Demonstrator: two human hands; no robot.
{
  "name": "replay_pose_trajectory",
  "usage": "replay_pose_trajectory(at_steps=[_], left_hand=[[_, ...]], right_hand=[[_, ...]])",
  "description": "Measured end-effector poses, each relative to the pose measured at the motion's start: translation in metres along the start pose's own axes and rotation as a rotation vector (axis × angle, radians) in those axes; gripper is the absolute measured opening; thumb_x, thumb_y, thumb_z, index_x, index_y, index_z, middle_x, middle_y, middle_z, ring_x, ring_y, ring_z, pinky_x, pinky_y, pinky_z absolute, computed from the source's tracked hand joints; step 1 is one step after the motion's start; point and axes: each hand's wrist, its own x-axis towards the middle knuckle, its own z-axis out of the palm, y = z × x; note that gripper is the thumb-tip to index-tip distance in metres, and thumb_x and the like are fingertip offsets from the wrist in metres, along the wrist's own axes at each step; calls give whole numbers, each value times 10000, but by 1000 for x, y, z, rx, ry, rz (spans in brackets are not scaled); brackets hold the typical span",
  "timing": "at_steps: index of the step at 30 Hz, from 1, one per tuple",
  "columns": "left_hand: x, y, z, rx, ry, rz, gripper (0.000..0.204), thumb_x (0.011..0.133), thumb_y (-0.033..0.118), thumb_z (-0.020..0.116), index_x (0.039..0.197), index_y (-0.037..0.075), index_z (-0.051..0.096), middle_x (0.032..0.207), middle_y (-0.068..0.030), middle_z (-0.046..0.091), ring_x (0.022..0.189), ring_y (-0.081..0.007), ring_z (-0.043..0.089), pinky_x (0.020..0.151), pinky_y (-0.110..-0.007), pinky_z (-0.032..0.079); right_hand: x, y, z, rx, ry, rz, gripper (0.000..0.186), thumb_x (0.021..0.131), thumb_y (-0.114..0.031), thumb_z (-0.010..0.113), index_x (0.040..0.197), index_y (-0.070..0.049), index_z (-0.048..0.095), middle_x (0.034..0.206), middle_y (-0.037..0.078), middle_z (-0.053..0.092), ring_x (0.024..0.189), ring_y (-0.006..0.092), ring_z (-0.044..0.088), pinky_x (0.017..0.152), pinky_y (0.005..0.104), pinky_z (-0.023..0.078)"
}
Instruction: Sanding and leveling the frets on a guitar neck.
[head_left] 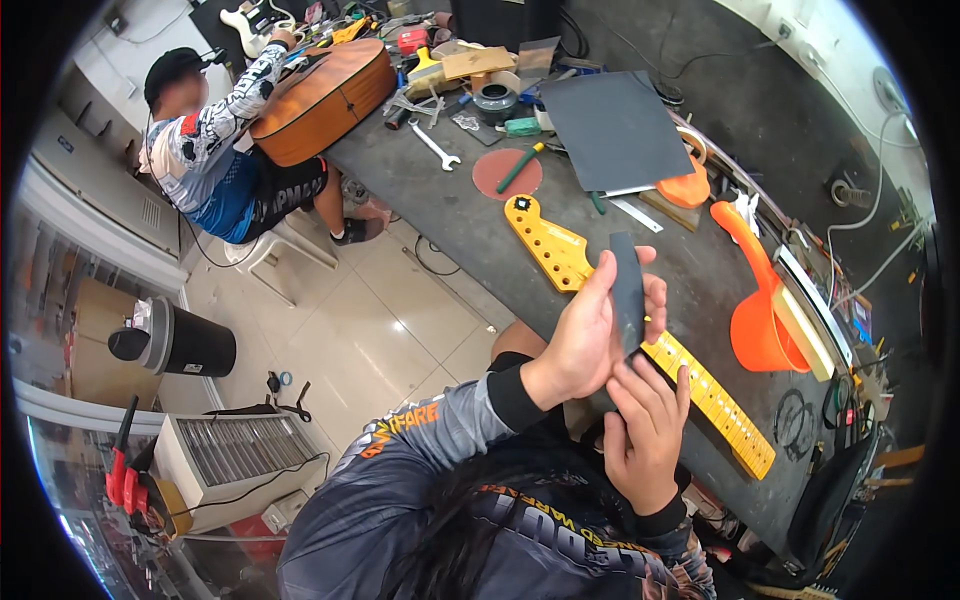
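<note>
Upright in my left hand (588, 335) is a dark grey strip of sandpaper (627, 285), with the thumb on one side and the fingertips behind its far edge. My right hand (645, 430) is just below, fingers stretched and apart, its fingertips by the strip's lower end; whether they touch it I cannot tell. Beneath both hands a yellow guitar neck (710, 400) lies slantwise on the dark workbench, its fretted end toward the near right. The headstock (545, 243) with its row of tuner holes points far left. My hands and the strip hide the neck's middle.
A dark square sheet (625, 130), a red-brown disc (507, 175), a wrench (435, 147) and an orange dipper (765, 325) lie around the neck. Tools crowd the bench's back. At far left a seated person (215, 150) holds an acoustic guitar (325, 105). A black bin (195, 338) stands on the floor.
</note>
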Motion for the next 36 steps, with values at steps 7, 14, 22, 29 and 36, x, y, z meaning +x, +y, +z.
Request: replay_pose_trajectory(at_steps=[7, 14, 22, 29, 36], left_hand=[[-34, 24, -25, 898, -199, 221, 672, 1288, 419, 503, 1851, 60, 424, 1584, -88, 603, 1453, -250, 597, 1268, -431, 483], [-51, 42, -42, 1352, -354, 245, 555, 1104, 72, 732, 1655, 60, 665, 1429, -165, 767, 1364, -432, 725, 1221, -537, 546], [-50, 77, -61, 1307, -340, 35, 359, 1131, 164, 838, 1450, 18, 761, 1310, -142, 804, 1210, -371, 785, 1037, -479, 621], [-44, 91, -66, 1345, -274, 78, 280, 1127, 166, 854, 1359, 24, 786, 1211, -113, 782, 1132, -330, 776, 989, -467, 617], [-45, 106, -73, 1343, -165, 98, 236, 1137, 143, 848, 1341, 27, 819, 1216, -79, 793, 1140, -272, 783, 959, -400, 622]], right_hand=[[3, -7, 22, 705, 187, 504, 519, 1115, -76, 776, 1604, 11, 628, 1408, 165, 737, 1240, 309, 757, 1234, 495, 535], [8, 3, 34, 836, 119, 678, 379, 1208, -72, 752, 1547, 28, 612, 1301, 90, 775, 1036, 143, 743, 884, 287, 615], [29, 0, 41, 755, 250, 737, 121, 1200, 7, 759, 1236, 0, 644, 1096, 118, 821, 875, 163, 816, 817, 296, 644], [41, 13, 42, 667, 311, 727, 110, 1224, 4, 723, 1266, 1, 621, 1054, 125, 820, 881, 196, 857, 831, 306, 665], [50, 19, 49, 656, 356, 733, 106, 1261, -42, 677, 1212, -17, 586, 1027, 149, 830, 860, 220, 870, 812, 313, 677]])
